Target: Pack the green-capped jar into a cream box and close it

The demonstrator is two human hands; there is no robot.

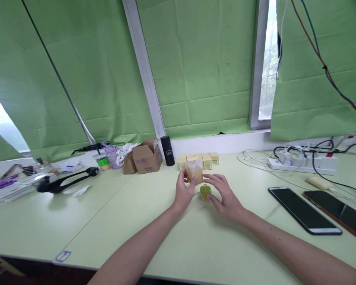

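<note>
My left hand [184, 192] grips a small tan cardboard box [195, 173] between thumb and fingers, its top flaps standing up. Just right of and below the box is a little green-topped jar [205, 190] with a clear yellowish lower part. My right hand [225, 196] curves around the jar's right side with fingers apart. Its thumb tip is at the jar's lower right edge, while its index fingertip reaches the box's right side. Whether the thumb presses on the jar is hard to make out. Behind the held box stand several similar small boxes [207, 161] with green labels.
On the table [154, 221], a black tumbler [167, 151] and brown cartons [147, 157] stand at the back. Two phones [304, 209] [339, 211] lie right, before a white power strip [303, 164] with tangled cables. Black headband-like gear [67, 182] lies left, near a drink cup [102, 162].
</note>
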